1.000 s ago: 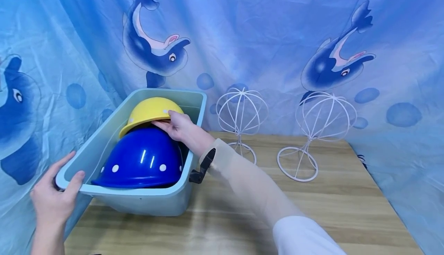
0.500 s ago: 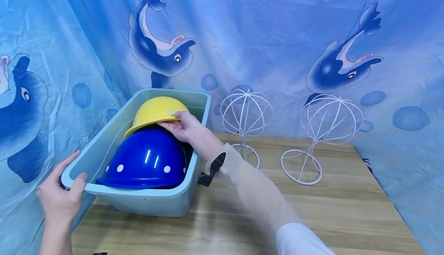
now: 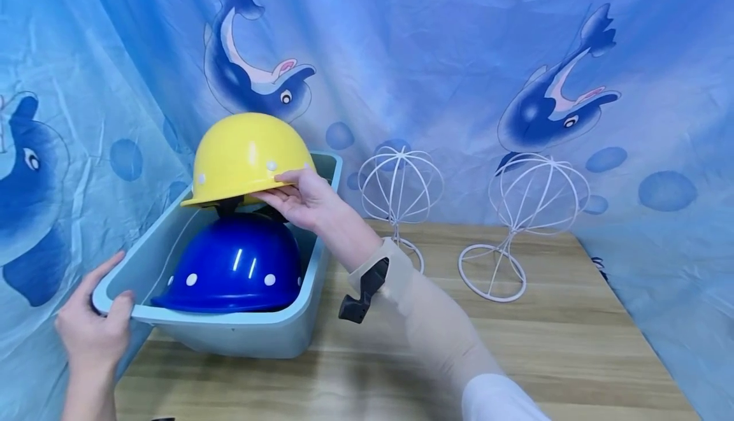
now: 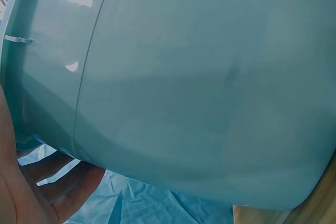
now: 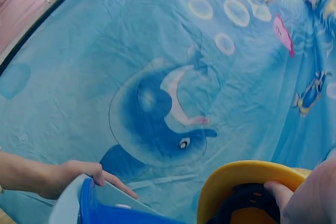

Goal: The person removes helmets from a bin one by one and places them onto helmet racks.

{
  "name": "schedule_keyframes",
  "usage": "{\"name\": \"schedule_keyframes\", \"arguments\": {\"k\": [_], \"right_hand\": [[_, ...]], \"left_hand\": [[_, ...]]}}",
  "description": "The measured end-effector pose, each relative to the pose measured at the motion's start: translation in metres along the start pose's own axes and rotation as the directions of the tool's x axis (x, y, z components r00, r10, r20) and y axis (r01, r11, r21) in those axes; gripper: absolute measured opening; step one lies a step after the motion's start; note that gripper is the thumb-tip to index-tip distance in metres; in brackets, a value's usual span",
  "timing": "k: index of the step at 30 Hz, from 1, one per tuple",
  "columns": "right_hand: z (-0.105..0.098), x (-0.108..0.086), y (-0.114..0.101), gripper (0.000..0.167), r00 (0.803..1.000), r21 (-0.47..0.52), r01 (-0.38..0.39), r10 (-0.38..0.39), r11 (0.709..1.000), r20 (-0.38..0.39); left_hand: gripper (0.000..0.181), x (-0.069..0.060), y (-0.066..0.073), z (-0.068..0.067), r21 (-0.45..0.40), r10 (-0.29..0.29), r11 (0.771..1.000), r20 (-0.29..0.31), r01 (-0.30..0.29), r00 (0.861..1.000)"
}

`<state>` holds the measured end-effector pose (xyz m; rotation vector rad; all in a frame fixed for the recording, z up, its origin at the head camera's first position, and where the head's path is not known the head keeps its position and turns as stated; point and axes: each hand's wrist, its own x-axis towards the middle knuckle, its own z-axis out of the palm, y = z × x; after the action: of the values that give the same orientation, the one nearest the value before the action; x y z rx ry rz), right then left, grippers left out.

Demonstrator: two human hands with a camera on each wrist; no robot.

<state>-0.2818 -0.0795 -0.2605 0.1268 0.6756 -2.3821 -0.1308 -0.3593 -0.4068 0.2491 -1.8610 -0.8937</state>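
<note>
In the head view my right hand (image 3: 301,198) pinches the brim of a yellow hard hat (image 3: 246,153), thumb outside and fingers underneath. The hat hangs above the far part of a light blue-green plastic tub (image 3: 229,332). Its dark inner straps show below the brim, and in the right wrist view its inside (image 5: 247,198) faces the camera. A blue hard hat (image 3: 235,262) with white studs sits dome-up in the tub's near part. At the near left corner my left hand (image 3: 94,328) grips the tub's rim; the left wrist view shows its fingers (image 4: 79,187) against the outer wall.
Two white wire stands with ball-shaped tops, a left one (image 3: 398,185) and a right one (image 3: 539,198), are on the wooden table (image 3: 545,357) right of the tub. A blue dolphin-print curtain (image 3: 436,58) encloses the back and sides.
My right hand has raised the yellow hard hat up and toward me from behind the blue one, out above the tub's rim. The left hand keeps its hold on the tub's corner.
</note>
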Motion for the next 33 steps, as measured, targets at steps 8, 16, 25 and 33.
{"name": "schedule_keyframes", "arguments": {"k": [8, 16, 25, 33], "right_hand": [[-0.004, -0.012, -0.004, 0.032, 0.999, -0.114, 0.007, -0.001, 0.993, 0.049], [-0.015, -0.013, -0.005, 0.040, 0.994, -0.189, 0.032, -0.012, 0.981, 0.107], [-0.023, -0.015, -0.016, 0.051, 0.983, -0.279, 0.085, -0.035, 0.957, 0.178], [-0.037, -0.024, -0.018, 0.053, 0.971, -0.398, 0.123, -0.026, 0.909, 0.239]], "left_hand": [[0.055, -0.002, 0.000, 0.004, -0.021, -0.039, 0.999, -0.006, 0.039, 0.999], [0.055, -0.002, 0.001, 0.009, -0.039, -0.037, 0.999, -0.011, 0.037, 0.999], [0.055, -0.002, -0.001, 0.012, -0.036, -0.019, 0.999, -0.015, 0.018, 1.000], [0.058, -0.007, 0.001, 0.010, -0.113, -0.119, 0.987, -0.020, 0.116, 0.993]]}}
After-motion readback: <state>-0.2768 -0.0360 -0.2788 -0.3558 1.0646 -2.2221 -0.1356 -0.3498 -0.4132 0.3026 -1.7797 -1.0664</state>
